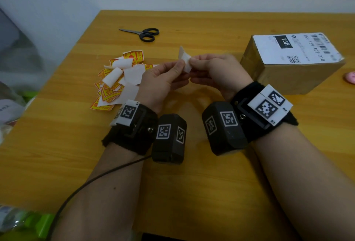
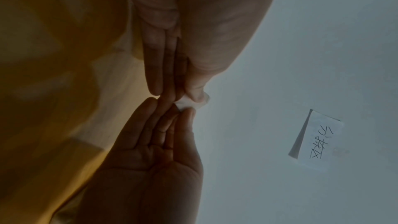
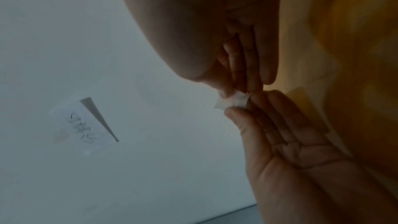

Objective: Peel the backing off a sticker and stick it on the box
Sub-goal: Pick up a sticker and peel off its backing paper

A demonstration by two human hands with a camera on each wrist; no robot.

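While both hands are raised a little above the wooden table [image 1: 192,183], I note that the left hand [image 1: 163,79] and the right hand [image 1: 215,71] meet at a single small white sticker [image 1: 185,62], held between them in the air. The left thumb lies across the sticker's near face with the fingers behind it; the right thumb and forefinger pinch its opposite edge. An upper corner of the white paper stands free above the fingertips, bent away from the rest. In the left wrist view the same sticker [image 2: 189,103] shows as a crumpled white scrap squeezed between the two thumbs, the remaining fingers [image 2: 159,74] of both hands lying long and close together, tips almost touching. The right wrist view agrees: the sticker [image 3: 231,100] is caught at both ends, pale and slightly curled. I cannot tell from any view whether the backing has separated from the printed layer. The box [image 1: 288,64], brown cardboard with a white shipping label [image 1: 295,48] on top, sits on the table just beyond and to the outside of the right hand, not touched. To the outside of the left hand lies a loose heap of sticker pieces [image 1: 117,79], yellow-and-red prints mixed with white curled paper. Black-handled scissors [image 1: 143,33] lie beyond the left hand, well apart from it. A pink object [image 1: 350,79] shows past the box at the frame edge.
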